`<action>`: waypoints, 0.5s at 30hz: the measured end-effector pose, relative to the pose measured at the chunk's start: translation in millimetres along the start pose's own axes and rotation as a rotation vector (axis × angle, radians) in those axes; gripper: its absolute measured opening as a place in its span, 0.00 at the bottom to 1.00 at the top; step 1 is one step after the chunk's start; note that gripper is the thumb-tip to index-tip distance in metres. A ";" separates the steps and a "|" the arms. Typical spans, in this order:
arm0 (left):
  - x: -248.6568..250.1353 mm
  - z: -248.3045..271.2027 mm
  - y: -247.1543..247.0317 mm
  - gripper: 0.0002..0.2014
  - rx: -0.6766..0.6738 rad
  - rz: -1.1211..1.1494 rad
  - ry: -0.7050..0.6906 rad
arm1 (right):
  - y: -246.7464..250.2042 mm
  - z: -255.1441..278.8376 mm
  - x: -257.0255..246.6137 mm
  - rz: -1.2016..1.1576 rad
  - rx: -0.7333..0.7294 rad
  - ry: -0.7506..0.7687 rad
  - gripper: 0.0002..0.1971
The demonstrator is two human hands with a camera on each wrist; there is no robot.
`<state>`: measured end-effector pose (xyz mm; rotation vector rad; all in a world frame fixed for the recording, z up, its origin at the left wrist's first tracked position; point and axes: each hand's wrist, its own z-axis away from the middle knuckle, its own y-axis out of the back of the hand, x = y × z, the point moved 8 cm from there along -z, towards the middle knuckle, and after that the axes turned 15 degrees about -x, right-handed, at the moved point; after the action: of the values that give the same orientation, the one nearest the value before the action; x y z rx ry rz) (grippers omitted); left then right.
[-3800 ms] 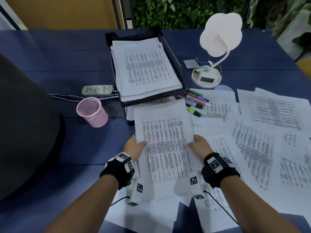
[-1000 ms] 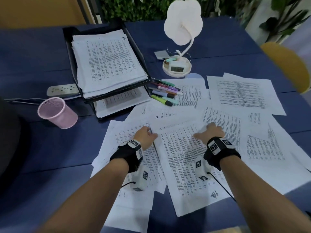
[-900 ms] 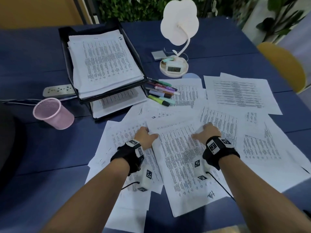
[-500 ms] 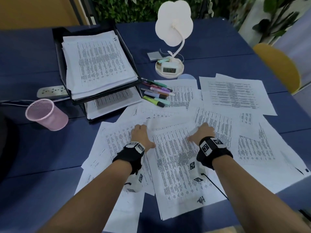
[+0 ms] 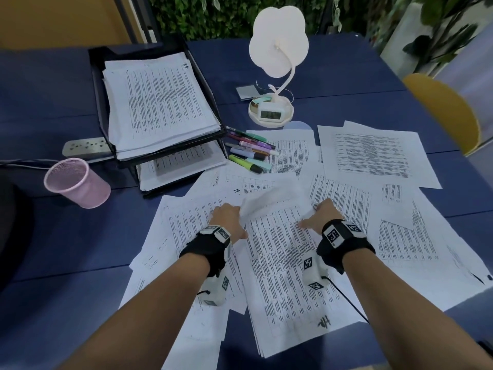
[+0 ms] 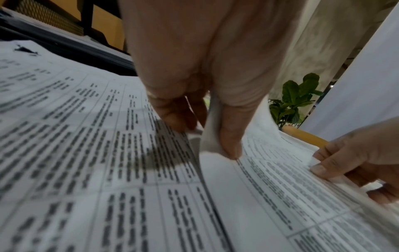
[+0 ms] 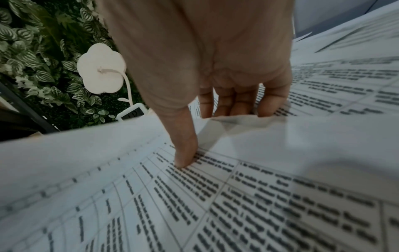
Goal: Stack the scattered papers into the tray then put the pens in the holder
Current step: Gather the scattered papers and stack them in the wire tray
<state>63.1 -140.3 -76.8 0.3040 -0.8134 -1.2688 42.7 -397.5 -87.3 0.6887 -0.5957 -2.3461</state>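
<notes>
Printed sheets lie scattered over the blue table. My left hand (image 5: 231, 216) (image 6: 213, 136) pinches the left edge of the nearest paper stack (image 5: 280, 263), thumb on top and fingers underneath. My right hand (image 5: 318, 213) (image 7: 207, 129) grips the stack's right edge, thumb pressing the print and fingers curled under the lifted far edge. The black tray (image 5: 102, 108) at the back left holds a pile of sheets. Several pens (image 5: 249, 152) lie beside it. The pink mesh holder (image 5: 76, 182) stands at the left.
A white flower-shaped lamp (image 5: 277, 44) with a small clock (image 5: 269, 112) in its base stands behind the papers. A power strip (image 5: 85, 148) lies left of the tray. A yellow chair (image 5: 442, 110) is at the right edge.
The hands came back from the tray to the scattered sheets. Over the last second both slid along the stack's sides, and its far edge has lifted and curled up.
</notes>
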 end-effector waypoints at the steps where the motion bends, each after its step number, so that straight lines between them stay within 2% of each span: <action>1: 1.1 1.5 0.4 0.27 0.006 0.103 -0.054 | 0.8 1.0 0.1 -0.002 -0.013 0.007 0.39; 4: -4.6 8.1 6.0 0.24 0.001 0.401 -0.150 | 6.5 5.8 -1.3 -0.009 -0.007 0.057 0.38; 7: -20.5 11.0 14.1 0.23 -0.026 0.776 -0.222 | 15.1 14.2 -6.9 -0.211 0.018 0.194 0.34; 9: -37.1 8.4 22.9 0.21 0.028 0.942 -0.238 | 14.5 18.8 -14.0 -0.289 -0.032 0.264 0.34; 12: -56.1 6.7 32.4 0.18 0.154 0.969 -0.237 | 2.3 15.1 -22.4 -0.152 -0.123 0.262 0.28; 15: -66.4 6.7 25.5 0.21 0.171 0.760 -0.120 | -9.6 13.0 -31.7 -0.022 -0.128 0.277 0.15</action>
<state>72.2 -69.5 -81.0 0.0358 -1.0145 -0.5093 52.2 -366.5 -72.4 0.9431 -0.3136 -2.2329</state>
